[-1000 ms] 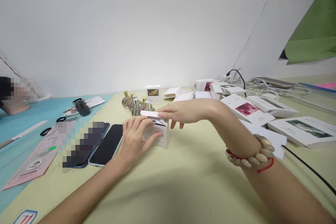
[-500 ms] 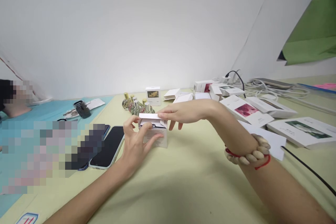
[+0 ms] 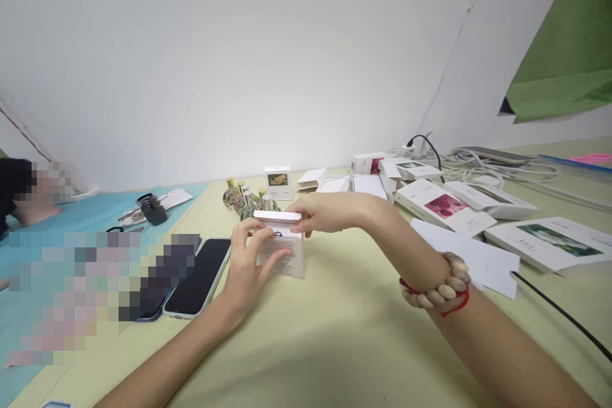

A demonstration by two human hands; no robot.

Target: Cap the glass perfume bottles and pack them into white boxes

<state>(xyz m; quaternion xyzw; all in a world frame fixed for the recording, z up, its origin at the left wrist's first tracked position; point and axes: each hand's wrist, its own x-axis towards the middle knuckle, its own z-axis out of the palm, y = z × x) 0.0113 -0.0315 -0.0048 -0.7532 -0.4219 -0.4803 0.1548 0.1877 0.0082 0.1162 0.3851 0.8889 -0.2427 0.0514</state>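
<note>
A small white carton [image 3: 292, 260] with fine print on its near face stands upright on the table, its top flap [image 3: 277, 215] raised at a tilt. My left hand [image 3: 248, 262] grips the carton's left side, with thumb and fingers against the near face. At the upper right corner, my right hand [image 3: 329, 211] pinches the flap between thumb and fingers. A small dark loop shows at the opening; what lies inside is hidden. Just behind are several small glass bottles [image 3: 230, 199] with gold or silver caps, partly covered by the carton and hands.
Behind the bottles stands a white box with a yellow-flower picture [image 3: 278, 182]. Flattened white cartons [image 3: 444, 205] and cables [image 3: 516, 172] spread along the right. To the left lie a phone [image 3: 198, 277], a dark jar [image 3: 152, 209] and a blue cloth [image 3: 109, 204]; a person is at far left.
The top flap has tipped further over the carton's opening, and my right fingers have come down onto its near edge. My left hand keeps its grip. The view has shifted slightly.
</note>
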